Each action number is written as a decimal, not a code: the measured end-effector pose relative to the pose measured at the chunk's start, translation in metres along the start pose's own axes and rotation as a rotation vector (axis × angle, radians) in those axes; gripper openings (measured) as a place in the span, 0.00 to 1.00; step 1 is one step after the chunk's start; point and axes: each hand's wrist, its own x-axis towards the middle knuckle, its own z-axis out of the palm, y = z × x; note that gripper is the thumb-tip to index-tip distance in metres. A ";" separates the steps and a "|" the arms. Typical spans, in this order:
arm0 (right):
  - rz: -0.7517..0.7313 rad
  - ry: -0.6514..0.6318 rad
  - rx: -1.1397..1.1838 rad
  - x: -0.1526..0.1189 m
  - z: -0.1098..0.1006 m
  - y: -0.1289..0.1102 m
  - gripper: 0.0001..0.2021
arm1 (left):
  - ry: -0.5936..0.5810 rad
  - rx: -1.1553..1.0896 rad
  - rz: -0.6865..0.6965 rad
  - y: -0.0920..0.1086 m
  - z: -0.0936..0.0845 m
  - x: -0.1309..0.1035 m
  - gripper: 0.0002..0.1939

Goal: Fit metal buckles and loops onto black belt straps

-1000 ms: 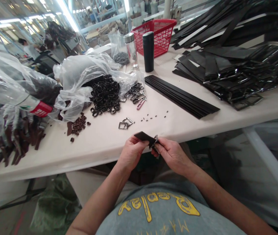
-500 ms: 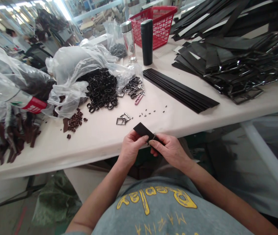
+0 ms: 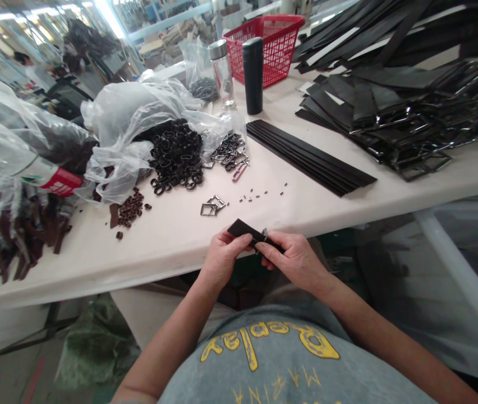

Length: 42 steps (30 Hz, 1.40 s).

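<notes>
While the left hand [image 3: 220, 255] is pinching a black strip [image 3: 239, 228] between thumb and fingers, the right hand [image 3: 300, 259] is closing around dark material on the far side of a small metal piece [image 3: 265, 232]. Fingers are partly covering that join, so whether the strip and the material are forming one piece is impossible to tell. Both hands are holding their work at the near edge of the worktop [image 3: 167, 241]. Just beyond them, two metal buckles [image 3: 216, 206] are overlapping, and tiny dark bits [image 3: 250, 200] are lying scattered to their right. Farther out, black rings [image 3: 175, 154] are spilling beside a plastic bag [image 3: 127, 112], with brown rings [image 3: 131, 209] sitting nearer the left. Flat black strips [image 3: 308, 157] are lying in a row on the right, next to a large heap of black straps [image 3: 373, 106]. Behind, a dark tumbler [image 3: 253, 78] is standing upright between a glass bottle [image 3: 224, 78] and a red basket [image 3: 283, 53].
</notes>
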 end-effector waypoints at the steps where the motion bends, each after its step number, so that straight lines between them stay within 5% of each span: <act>1: -0.001 0.002 -0.018 0.000 0.000 0.000 0.15 | -0.003 0.006 -0.008 0.001 0.000 0.000 0.14; 13: -0.040 0.000 -0.063 -0.001 -0.001 0.001 0.14 | -0.123 0.084 0.044 0.000 -0.012 0.003 0.09; 20: -0.123 -0.173 0.024 -0.003 -0.010 -0.003 0.14 | -0.158 0.182 0.089 0.009 -0.011 -0.003 0.11; 25: -0.085 -0.107 -0.043 -0.003 -0.008 -0.003 0.13 | 0.027 0.310 0.296 -0.004 -0.008 -0.003 0.12; 29: -0.039 -0.083 -0.029 -0.005 -0.002 -0.005 0.14 | 0.153 0.630 0.485 -0.013 -0.009 -0.003 0.10; 34: 0.067 0.026 0.070 -0.005 0.009 -0.008 0.14 | 0.113 0.945 0.738 -0.007 -0.008 -0.008 0.04; 39: 0.055 0.098 0.081 -0.003 0.006 -0.011 0.13 | -0.073 0.771 0.704 -0.003 -0.007 -0.024 0.12; 42: 0.038 0.050 0.047 -0.004 0.002 -0.011 0.14 | -0.053 0.531 0.541 -0.004 -0.006 -0.029 0.14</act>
